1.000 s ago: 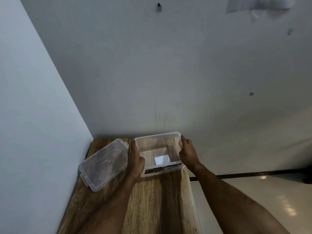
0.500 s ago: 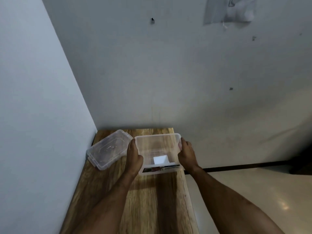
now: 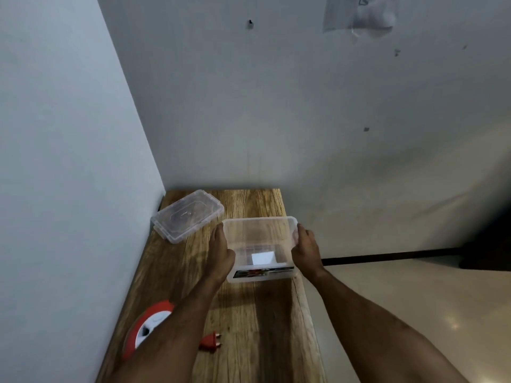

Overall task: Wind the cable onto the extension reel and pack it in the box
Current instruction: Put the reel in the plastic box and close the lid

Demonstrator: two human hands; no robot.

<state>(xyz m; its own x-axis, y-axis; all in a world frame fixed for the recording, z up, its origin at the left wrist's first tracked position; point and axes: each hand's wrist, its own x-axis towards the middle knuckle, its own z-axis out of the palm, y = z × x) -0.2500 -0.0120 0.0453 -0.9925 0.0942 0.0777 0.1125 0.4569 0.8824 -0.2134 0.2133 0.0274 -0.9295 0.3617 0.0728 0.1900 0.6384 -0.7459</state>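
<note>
A clear plastic box (image 3: 260, 229) with a label on its near side sits open on the wooden table (image 3: 257, 322). My left hand (image 3: 221, 255) grips its left wall and my right hand (image 3: 305, 248) grips its right wall. The box holds only a white paper slip. Its clear lid (image 3: 188, 214) lies apart at the far left corner. A red and white extension reel (image 3: 149, 327) rests near the table's left edge, partly hidden by my left forearm. A red plug (image 3: 211, 341) lies just right of that forearm.
The table stands in a corner, with a wall along its left side and another behind it. Its right edge drops to a pale tiled floor (image 3: 414, 299). A dark skirting strip (image 3: 387, 257) runs along the base of the back wall.
The view has tilted down, so the box and lid now sit farther up the table, and the reel and plug have come into sight. Both hands keep their hold on the box.
</note>
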